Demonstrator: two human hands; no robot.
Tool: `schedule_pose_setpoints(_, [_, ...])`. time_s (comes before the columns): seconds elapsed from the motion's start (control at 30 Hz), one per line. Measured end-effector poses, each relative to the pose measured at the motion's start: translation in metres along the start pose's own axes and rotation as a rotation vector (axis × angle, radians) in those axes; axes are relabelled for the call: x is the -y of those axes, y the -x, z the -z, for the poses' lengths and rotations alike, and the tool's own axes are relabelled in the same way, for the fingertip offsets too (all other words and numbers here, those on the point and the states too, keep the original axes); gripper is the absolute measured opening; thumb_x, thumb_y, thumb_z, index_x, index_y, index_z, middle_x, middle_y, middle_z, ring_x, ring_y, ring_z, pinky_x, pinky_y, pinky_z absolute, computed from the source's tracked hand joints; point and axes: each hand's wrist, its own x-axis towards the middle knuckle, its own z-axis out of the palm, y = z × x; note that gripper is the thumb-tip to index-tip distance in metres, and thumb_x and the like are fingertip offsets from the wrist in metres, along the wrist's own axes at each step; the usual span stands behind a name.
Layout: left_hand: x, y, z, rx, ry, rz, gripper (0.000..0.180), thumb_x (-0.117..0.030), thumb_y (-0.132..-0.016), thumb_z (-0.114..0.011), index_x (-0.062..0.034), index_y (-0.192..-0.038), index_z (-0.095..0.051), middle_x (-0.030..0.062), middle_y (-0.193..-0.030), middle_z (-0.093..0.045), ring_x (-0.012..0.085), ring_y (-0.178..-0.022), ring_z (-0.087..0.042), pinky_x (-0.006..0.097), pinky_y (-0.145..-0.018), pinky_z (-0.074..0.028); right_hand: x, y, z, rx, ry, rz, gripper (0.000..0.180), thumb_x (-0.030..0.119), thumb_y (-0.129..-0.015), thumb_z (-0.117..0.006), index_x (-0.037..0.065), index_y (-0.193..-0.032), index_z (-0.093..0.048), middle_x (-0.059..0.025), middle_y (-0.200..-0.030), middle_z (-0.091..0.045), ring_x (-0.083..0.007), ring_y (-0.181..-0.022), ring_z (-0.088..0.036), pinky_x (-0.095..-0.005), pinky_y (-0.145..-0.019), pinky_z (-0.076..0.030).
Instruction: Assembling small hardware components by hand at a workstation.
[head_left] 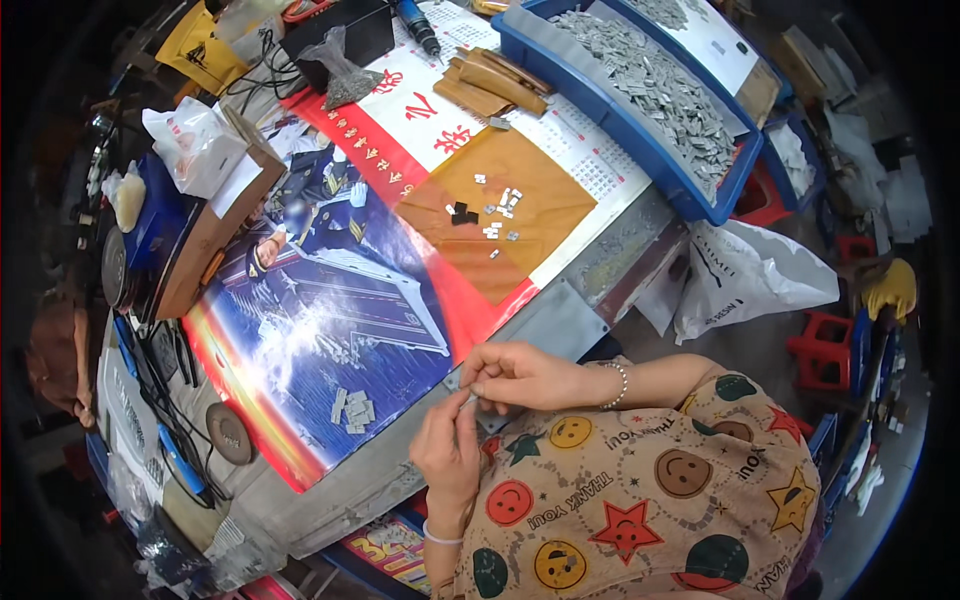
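My left hand (447,452) and my right hand (518,378) meet just past the table's near edge, in front of my patterned top. Thumb and fingers of both are pinched together around a small grey piece (470,398), mostly hidden by the fingertips. On the poster, left of my hands, lies a small cluster of grey rectangular metal pieces (353,410). Farther off, an amber translucent sheet (500,265) carries several small silvery pieces (508,202) and a few black ones (462,214).
A blue tray (728,212) heaped with grey metal pieces (650,95) stands at the far right. Brown strips (492,82), a bag of small parts (350,82) and a screwdriver-like tool (418,30) lie at the back. A cardboard box (222,235) and a round disc (230,433) are left.
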Motion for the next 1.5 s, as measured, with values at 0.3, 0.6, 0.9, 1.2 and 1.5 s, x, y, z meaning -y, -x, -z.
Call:
schedule_pose_setpoints(0.3, [0.005, 0.009, -0.006, 0.064, 0.410, 0.397, 0.012, -0.002, -0.092, -0.057, 0.0031, -0.101, -0.064, 0.0076, -0.079, -0.066, 0.0101, -0.069, -0.063, 0.022, -0.061, -0.050, 0.040, -0.025, 0.072, -0.614, 1.317, 0.507, 0.015, 0.017, -0.085, -0.061, 0.005, -0.093, -0.058, -0.0134, -0.084, -0.056, -0.0341, -0.075, -0.059, -0.0418, -0.065, -0.048])
schedule_pose_setpoints(0.6, [0.007, 0.014, 0.002, 0.036, 0.518, 0.504, 0.015, -0.004, -0.093, -0.057, 0.0034, -0.105, -0.063, 0.0074, -0.078, -0.066, 0.0090, -0.067, -0.061, 0.021, -0.061, -0.049, 0.040, -0.049, 0.082, -0.659, 1.451, 0.298, 0.017, 0.017, -0.082, -0.063, 0.003, -0.084, -0.054, -0.0147, -0.084, -0.057, -0.0347, -0.078, -0.059, -0.0452, -0.065, -0.046])
schedule_pose_setpoints(0.9, [0.012, 0.016, 0.005, 0.011, 0.563, 0.522, 0.014, -0.005, -0.093, -0.058, 0.0040, -0.102, -0.063, 0.0055, -0.076, -0.065, 0.0090, -0.067, -0.061, 0.021, -0.060, -0.049, 0.032, -0.055, 0.075, -0.691, 1.444, 0.386, 0.014, 0.010, -0.081, -0.063, 0.003, -0.082, -0.052, -0.0149, -0.080, -0.058, -0.0346, -0.074, -0.059, -0.0419, -0.061, -0.046])
schedule_pose_setpoints(1.2, [0.012, 0.002, 0.007, 0.021, 0.717, 0.628, 0.015, -0.008, -0.093, -0.059, 0.0036, -0.102, -0.063, 0.0016, -0.073, -0.063, 0.0044, -0.061, -0.057, 0.018, -0.051, -0.044, 0.035, -0.027, 0.013, -0.195, 0.399, 0.188, 0.012, 0.002, -0.086, -0.065, 0.000, -0.094, -0.057, -0.0029, -0.083, -0.061, -0.0063, -0.075, -0.059, -0.0220, -0.062, -0.049])
schedule_pose_setpoints(1.5, [0.005, -0.007, 0.005, 0.040, 0.753, 0.618, 0.017, -0.010, -0.094, -0.058, 0.0030, -0.105, -0.061, 0.0019, -0.077, -0.064, 0.0043, -0.063, -0.057, 0.017, -0.052, -0.044, 0.029, -0.016, -0.005, -0.055, 0.127, 0.078, 0.015, 0.001, -0.087, -0.064, 0.001, -0.099, -0.055, -0.0041, -0.089, -0.060, -0.0088, -0.078, -0.060, -0.0224, -0.066, -0.051])
